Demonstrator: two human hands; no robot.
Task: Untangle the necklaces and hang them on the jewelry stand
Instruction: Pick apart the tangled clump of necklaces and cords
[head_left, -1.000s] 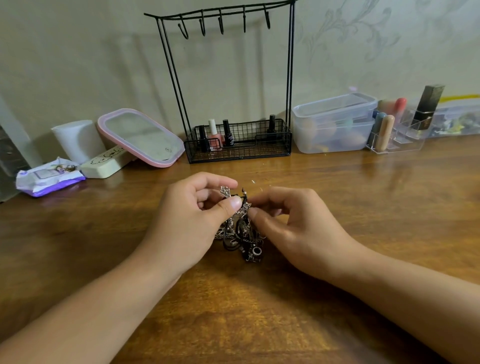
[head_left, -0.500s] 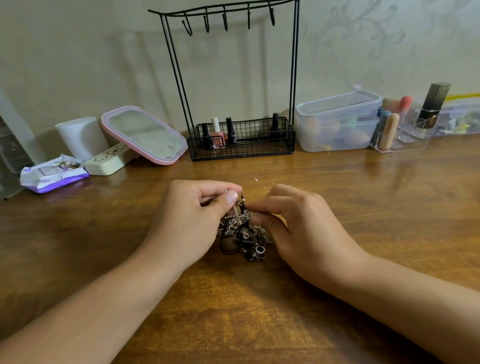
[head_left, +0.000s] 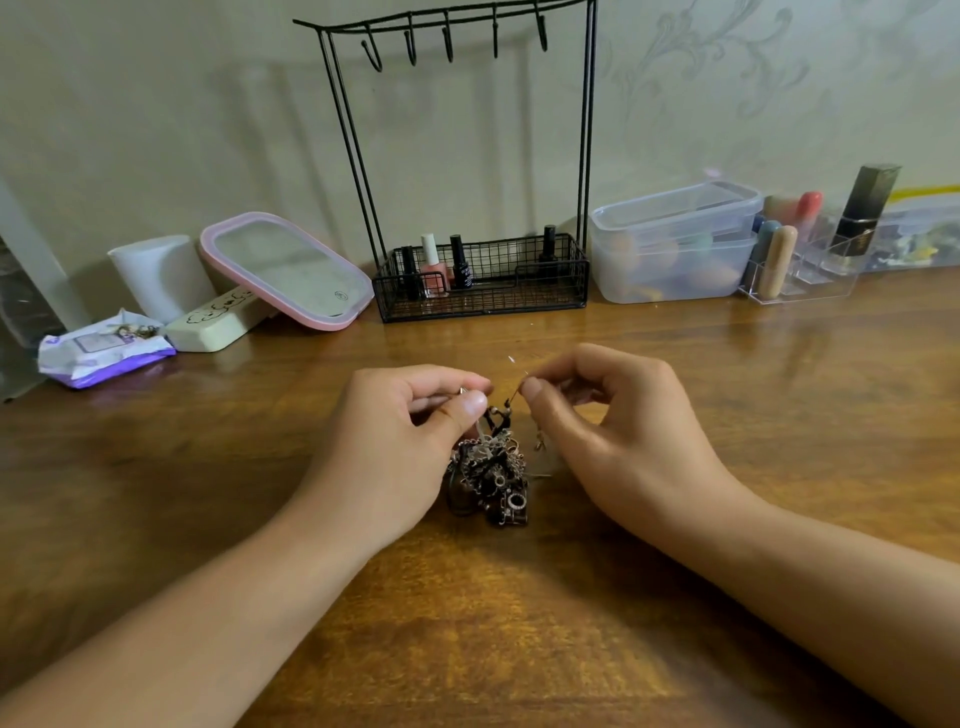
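A dark tangled clump of necklaces (head_left: 491, 475) with chains, rings and charms lies on the wooden table (head_left: 519, 623) between my hands. My left hand (head_left: 400, 441) pinches a pale strand of it between thumb and forefinger. My right hand (head_left: 618, 436) pinches a thin dark strand that runs down into the clump. The black wire jewelry stand (head_left: 467, 156) rises against the wall behind, its several top hooks bare, with nail polish bottles in its basket base.
Left of the stand lie a pink-rimmed mirror (head_left: 285, 270), a white cylinder (head_left: 161, 275), a cream box (head_left: 218, 319) and a purple wipes pack (head_left: 104, 351). To the right stand clear plastic tubs (head_left: 675, 244) and a clear cosmetics organizer (head_left: 800, 260).
Both hands have drawn apart and lifted a little, pulling two strands up out of the clump. More of the clump shows on the table.
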